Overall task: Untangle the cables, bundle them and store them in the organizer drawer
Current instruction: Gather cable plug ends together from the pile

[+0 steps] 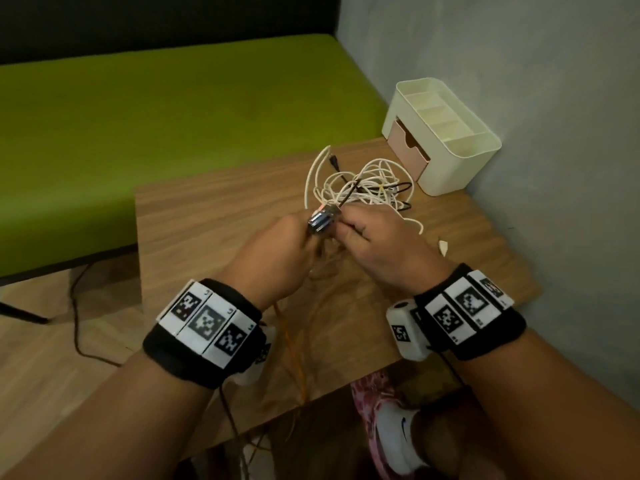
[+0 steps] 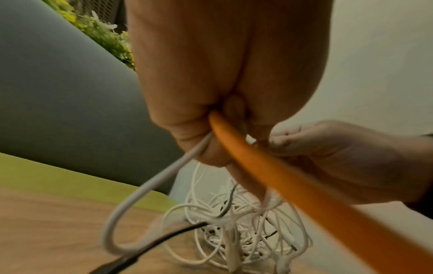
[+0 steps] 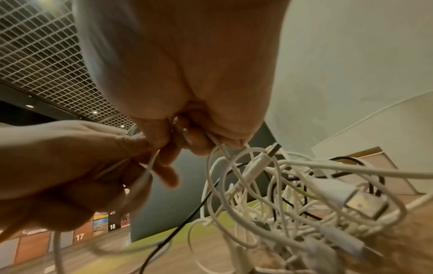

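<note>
Two hands meet above the middle of a wooden tabletop [image 1: 214,216], working at a knot of cables. The left hand [image 1: 273,258] has its fingers curled around an orange cable [image 2: 269,166] and a thicker white cable [image 2: 150,187]. The right hand [image 1: 374,237] pinches thin white strands. Between the two hands sits a small shiny metallic piece [image 1: 322,220], too blurred to identify.

The cable tangle [image 1: 367,181], mostly white with a few black leads, lies on the tabletop just beyond the fingertips, away from the person and slightly to the right. The right hand is nearer to it, and its strands run straight into the heap. The orange cable points the opposite way: its long axis runs from the left hand back toward the person and drops over the tabletop's near edge.

The cream organizer [image 1: 446,133] stands at the far right corner against the wall, beyond the tangle. Its pink drawer [image 1: 408,147] faces left. Nothing is bundled or stored yet, so the work appears to be at the untangling stage.
</note>
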